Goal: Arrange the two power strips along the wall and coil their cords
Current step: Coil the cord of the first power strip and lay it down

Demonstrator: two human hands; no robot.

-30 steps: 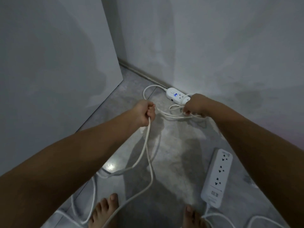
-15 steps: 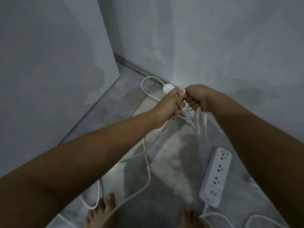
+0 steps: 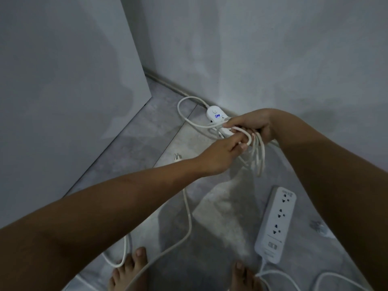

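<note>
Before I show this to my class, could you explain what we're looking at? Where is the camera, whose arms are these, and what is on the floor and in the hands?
There is no machine here: a person works with two bare hands. The single picture comes from a wide-angle camera worn on the person's head, looking forward and down, which is why both forearms reach into the frame and bare feet show at the bottom edge.

The right hand grips a bundle of white cord loops that hang below it. The left hand pinches a strand of the same cord next to it, apparently adding another loop.

On the grey floor, one power strip with a small blue light lies against the wall, partly hidden by the hands. A second power strip lies farther out, angled away from the wall, its cord loose. A plug rests on the floor left of the hands.
</note>
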